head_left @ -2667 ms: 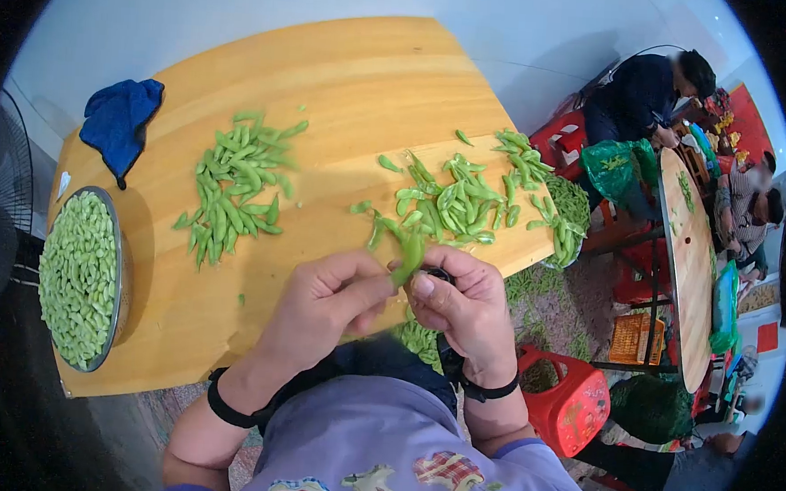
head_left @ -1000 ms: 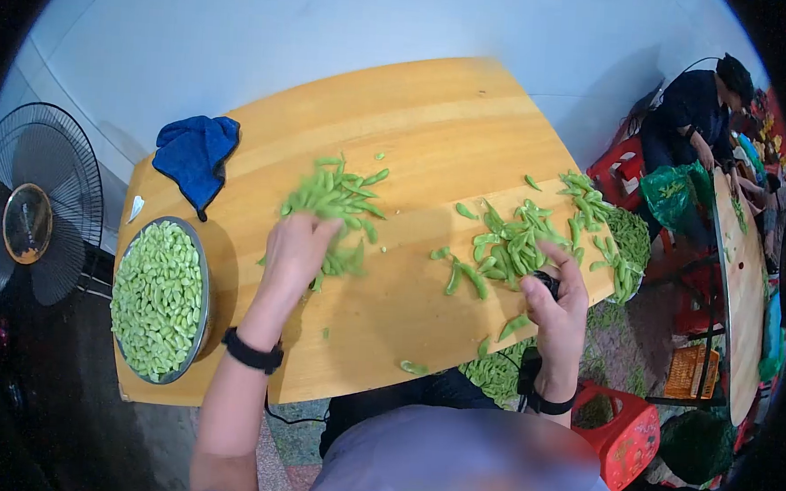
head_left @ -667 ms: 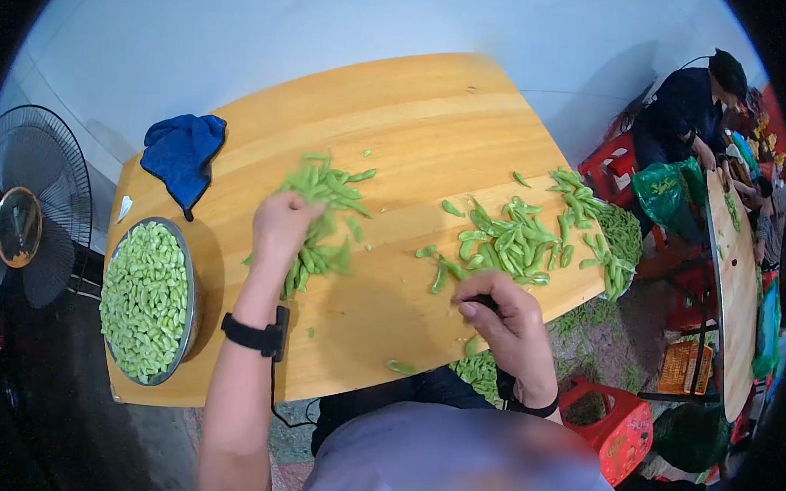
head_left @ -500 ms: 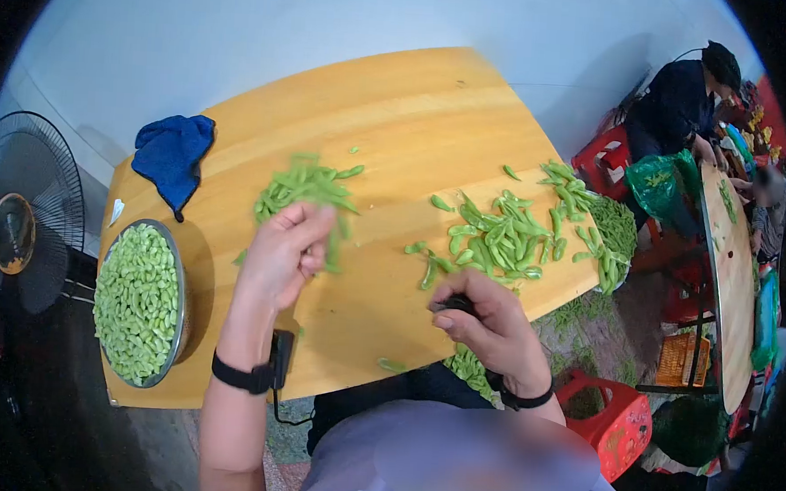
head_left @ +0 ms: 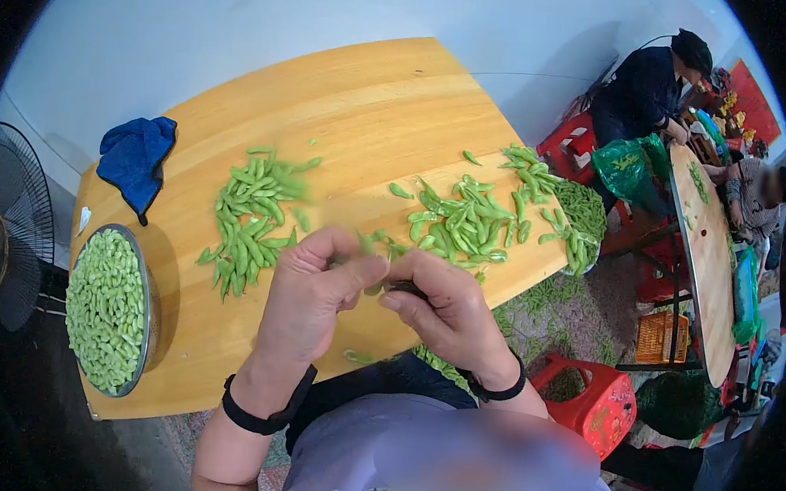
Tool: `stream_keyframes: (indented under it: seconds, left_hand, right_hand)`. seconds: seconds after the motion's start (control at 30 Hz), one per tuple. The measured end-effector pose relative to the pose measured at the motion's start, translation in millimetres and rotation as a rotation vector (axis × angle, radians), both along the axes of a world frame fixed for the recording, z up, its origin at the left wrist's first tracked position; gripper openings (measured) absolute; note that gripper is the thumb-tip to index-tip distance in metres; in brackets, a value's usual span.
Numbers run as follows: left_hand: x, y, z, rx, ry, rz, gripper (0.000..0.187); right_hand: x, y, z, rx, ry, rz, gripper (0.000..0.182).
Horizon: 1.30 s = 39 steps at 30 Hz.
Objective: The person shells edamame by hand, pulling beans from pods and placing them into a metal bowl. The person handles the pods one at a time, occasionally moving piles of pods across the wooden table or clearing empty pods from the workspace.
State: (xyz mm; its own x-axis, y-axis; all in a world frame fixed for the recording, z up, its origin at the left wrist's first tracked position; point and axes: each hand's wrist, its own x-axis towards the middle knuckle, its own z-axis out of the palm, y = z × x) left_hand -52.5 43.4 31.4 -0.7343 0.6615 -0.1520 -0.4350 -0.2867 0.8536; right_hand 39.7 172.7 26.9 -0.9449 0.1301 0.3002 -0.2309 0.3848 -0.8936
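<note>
Over the front of the table (head_left: 356,110), my two hands meet. My left hand (head_left: 310,294) is closed in a pinch, with a green bean pod (head_left: 369,243) showing at its fingertips. In my right hand (head_left: 447,311) the fingers curl round a small dark tool (head_left: 407,288), partly hidden; its kind cannot be made out. Its fingertips touch or nearly touch the left ones. Beyond the left hand lies a pile of pods (head_left: 248,216). A second heap of pods (head_left: 465,221) is spread beyond the right hand.
A metal bowl (head_left: 150,322) full of light green beans stands at left, near a blue cloth (head_left: 135,161) and a fan (head_left: 16,226). Pods fill a container (head_left: 581,211) at the right edge. A red stool (head_left: 585,402) stands right; another person (head_left: 641,90) works at a second table (head_left: 704,253).
My left hand has come from the left pile towards me and to the right, meeting my right hand. The right hand has shifted slightly left. The whole view has also shifted.
</note>
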Motion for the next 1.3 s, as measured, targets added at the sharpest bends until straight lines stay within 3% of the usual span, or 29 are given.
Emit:
stream_keyframes:
  seconds: [0.7,0.77,0.8,0.87,0.93,1.0,1.03,1.1,1.23,1.3]
  left_hand:
    - [14.3,1.9,-5.1,-0.036,0.143,0.041,0.012]
    - [16.5,2.1,-9.4,0.041,0.172,0.034,0.012]
    - [17.2,2.0,-12.1,0.117,0.206,0.026,0.012]
    - [11.0,-1.1,-25.7,0.234,0.148,-0.102,0.011]
    - [7.6,-5.2,-29.2,0.355,0.086,-0.233,0.01]
    - [6.5,-7.8,-23.8,0.147,-0.286,-0.235,0.01]
    - [8.8,-6.1,-21.7,0.153,-0.286,-0.236,0.01]
    - [15.1,-2.6,-18.3,-0.192,0.31,-0.067,0.012]
    - [13.7,-10.8,-14.1,-0.216,0.316,-0.136,0.015]
    - [13.0,-15.4,-10.5,-0.203,0.235,-0.291,0.015]
  right_hand:
    - [9.4,-4.5,0.7,0.157,0.098,-0.059,0.016]
    - [10.8,-5.2,-1.7,-0.119,-0.061,-0.035,0.016]
    - [12.8,-3.0,-1.8,-0.119,-0.065,-0.035,0.016]
    - [17.0,4.5,-0.4,-0.848,-0.436,0.206,0.013]
    - [17.7,2.4,-0.6,-0.7,-0.394,0.142,0.011]
    - [14.8,-0.9,-0.2,-0.394,-0.309,0.036,0.008]
    - [14.1,-3.9,0.7,-0.387,-0.31,0.035,0.008]
    - [16.6,-12.1,1.9,0.278,-0.02,-0.184,0.01]
    - [22.4,-11.2,2.7,0.075,-0.128,-0.151,0.013]
    - [24.6,-7.2,4.2,-0.178,-0.213,-0.035,0.011]
